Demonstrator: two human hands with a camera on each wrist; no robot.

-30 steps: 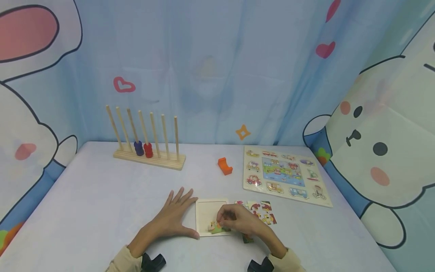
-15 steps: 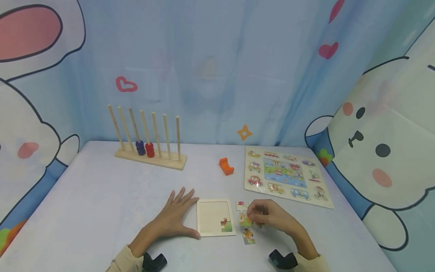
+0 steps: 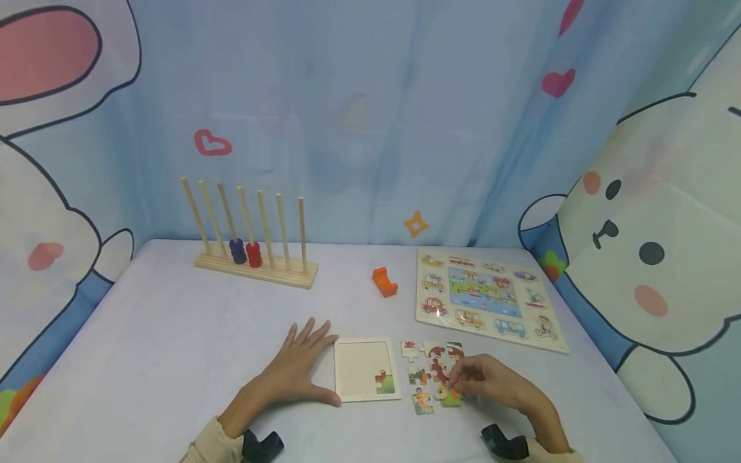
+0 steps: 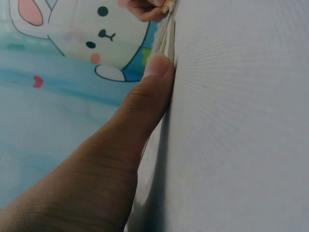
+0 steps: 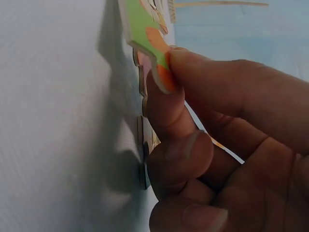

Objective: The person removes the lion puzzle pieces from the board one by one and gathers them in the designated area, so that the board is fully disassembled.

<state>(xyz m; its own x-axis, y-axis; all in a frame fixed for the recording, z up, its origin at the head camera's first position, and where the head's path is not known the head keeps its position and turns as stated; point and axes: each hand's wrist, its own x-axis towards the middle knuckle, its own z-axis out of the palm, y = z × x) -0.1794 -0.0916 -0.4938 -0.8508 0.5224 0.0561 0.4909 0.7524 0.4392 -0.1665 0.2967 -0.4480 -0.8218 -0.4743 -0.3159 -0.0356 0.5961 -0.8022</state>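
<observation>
My right hand [image 3: 492, 382] pinches a green and orange jigsaw piece [image 5: 150, 43] between thumb and forefinger. In the right wrist view the piece is tilted and raised off the white table. In the head view it is beside the lower right of a group of loose jigsaw pieces [image 3: 419, 376]. The left hand [image 3: 301, 366] rests spread on the table, its thumb [image 4: 157, 72] touching the lower left edge of a square wooden puzzle tray [image 3: 361, 366]. One jigsaw piece [image 3: 384, 383] lies in the tray's lower right corner.
Behind the loose pieces lies a large picture board [image 3: 463, 315] with vehicle pictures. An orange curved block [image 3: 384, 283] is left of it. At the back left stands a wooden peg rack [image 3: 260, 270] with blue and red beads. A curtain [image 3: 347, 128] borders the table.
My right hand has moved right, from over the tray to the far side of the loose pieces, carrying a pinched piece. The tray's corner piece is now uncovered. My left hand has stayed put.
</observation>
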